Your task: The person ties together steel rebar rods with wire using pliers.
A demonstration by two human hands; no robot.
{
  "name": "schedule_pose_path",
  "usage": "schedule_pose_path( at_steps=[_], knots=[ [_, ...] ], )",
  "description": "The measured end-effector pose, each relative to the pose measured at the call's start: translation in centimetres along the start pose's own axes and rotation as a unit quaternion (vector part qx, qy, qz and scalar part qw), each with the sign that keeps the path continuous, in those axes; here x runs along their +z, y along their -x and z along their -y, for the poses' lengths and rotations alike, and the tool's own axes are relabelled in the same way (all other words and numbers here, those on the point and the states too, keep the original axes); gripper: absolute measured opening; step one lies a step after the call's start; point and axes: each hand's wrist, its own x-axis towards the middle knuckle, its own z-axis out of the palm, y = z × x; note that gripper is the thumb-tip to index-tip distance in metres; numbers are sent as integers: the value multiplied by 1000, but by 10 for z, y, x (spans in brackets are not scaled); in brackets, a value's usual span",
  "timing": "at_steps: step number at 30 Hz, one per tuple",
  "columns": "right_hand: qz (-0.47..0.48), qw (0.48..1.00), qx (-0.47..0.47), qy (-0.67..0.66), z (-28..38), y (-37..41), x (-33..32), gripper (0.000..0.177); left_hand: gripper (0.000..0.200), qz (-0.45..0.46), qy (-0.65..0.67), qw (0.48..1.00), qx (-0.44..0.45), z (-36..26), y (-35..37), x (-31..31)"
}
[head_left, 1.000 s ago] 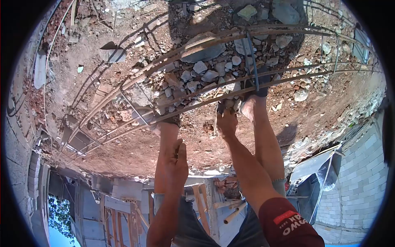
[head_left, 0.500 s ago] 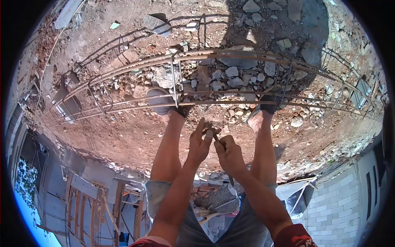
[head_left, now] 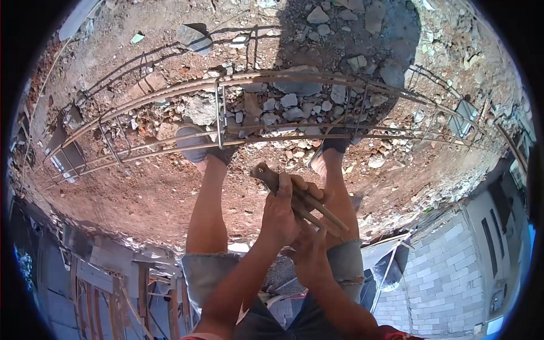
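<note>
Pincers (head_left: 272,180) with a worn metal head and two long handles lie across my left hand (head_left: 279,218). Its thumb presses on them near the head, and its fingers wrap round from the far side. The handles point down to the right and stand slightly apart. My right hand (head_left: 313,260) is just below the handles, close to my left wrist. Its fingers are partly hidden, so whether it grips anything does not show. Beyond both hands, a long rebar cage (head_left: 243,139) with square stirrups (head_left: 220,113) spans the ground across my feet.
Broken stones (head_left: 292,102) lie inside and behind the cage. Support blocks (head_left: 68,156) sit near its left end and another block (head_left: 463,118) near its right. Behind me are a block wall (head_left: 439,272) and wooden boards (head_left: 144,294). My legs stand either side of the hands.
The pincers have come up into my left hand, with the head now pointing up left. My right hand has moved down below the handles. The view has shifted slightly right.
</note>
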Motion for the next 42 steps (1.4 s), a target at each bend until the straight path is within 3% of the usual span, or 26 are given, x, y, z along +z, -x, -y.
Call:
schedule_pose_path(
  at_steps=[2, 3, 4, 5, 6, 8, 9, 11, 14, 16, 18, 20, 21, 22, 23, 25, 26, 28, 29, 31, 34, 37, 38, 40, 41, 42],
  knots=[
    [-93, 943, -175, -269, 30, -23, 21, 59, 40, 39, -49, 998, -17, 11, 5, 17],
    [-98, 941, -185, -265, 46, -31, 13, 59, 38, 50, -106, 993, -22, 15, 7, 22],
    [-98, 953, -224, -181, 60, -35, 0, 55, 38, 55, -103, 993, -28, 18, 7, 26],
    [-99, 956, -258, -97, 73, -39, -10, 51, 38, 82, -209, 974, 15, 21, 8, 29],
    [-106, 956, -257, -97, 85, -42, -14, 51, 38, 107, -313, 942, 58, 25, 9, 30],
    [-60, 915, -328, -227, 113, -48, -14, 45, 36, 114, -327, 938, 8, 29, 7, 25],
    [-62, 916, -324, -229, 121, -53, -20, 45, 36, 118, -340, 932, -38, 31, 7, 21],
    [118, 888, -375, -239, 139, -65, -33, 50, 40, 128, -337, 926, -109, 37, 0, 12],
    [190, 868, -405, -215, 184, -88, -50, 52, 42, 78, -369, 922, -89, 19, -15, 8],
    [213, 865, -394, -227, 218, -96, -58, 53, 39, 9, -550, 827, 113, 0, -31, 5],
    [168, 870, -422, -193, 252, -103, -58, 54, 35, -32, -639, 745, 191, -37, -42, 42],
    [69, 876, -465, -106, 282, -111, -49, 54, 32, 28, -612, 702, 363, -51, -85, 59],
    [2, 874, -484, -43, 294, -114, -37, 55, 35, 69, -621, 689, 368, -61, -103, 86],
    [22, 885, -461, -60, 304, -120, -34, 49, 39, 112, -628, 674, 374, -69, -119, 120],
    [3, 865, -495, -79, 305, -118, -16, 44, 39, 114, -630, 673, 371, -74, -137, 145],
    [-19, 845, -526, -96, 320, -130, -19, 41, 34, 181, -717, 604, 297, -78, -173, 190],
    [127, 880, -439, -130, 346, -150, -49, 47, 31, 211, -754, 566, 256, -79, -189, 207],
    [269, 888, -335, -163, 350, -158, -46, 55, 27, 268, -816, 483, 173, -82, -211, 232],
    [101, 876, -467, -71, 330, -147, -8, 57, 26, 294, -840, 437, 130, -84, -215, 239],
    [-71, 817, -571, 22, 314, -131, 21, 59, 24, 287, -842, 441, 115, -89, -203, 247],
    [-42, 850, -523, 41, 310, -129, 28, 62, 22, 282, -839, 455, 97, -90, -202, 238],
    [-104, 855, -508, 27, 310, -144, 24, 62, 20, 270, -828, 486, 77, -90, -198, 230],
    [-35, 791, -593, 145, 307, -148, 18, 63, 20, 267, -823, 497, 72, -90, -195, 228],
    [40, 702, -661, 261, 304, -146, 21, 64, 19, 261, -811, 520, 61, -90, -191, 225],
    [23, 760, -618, 201, 301, -138, 30, 65, 19, 260, -804, 531, 59, -92, -190, 224],
    [17, 785, -595, 172, 300, -135, 36, 66, 18, 257, -800, 540, 53, -91, -189, 224]
  ],
)
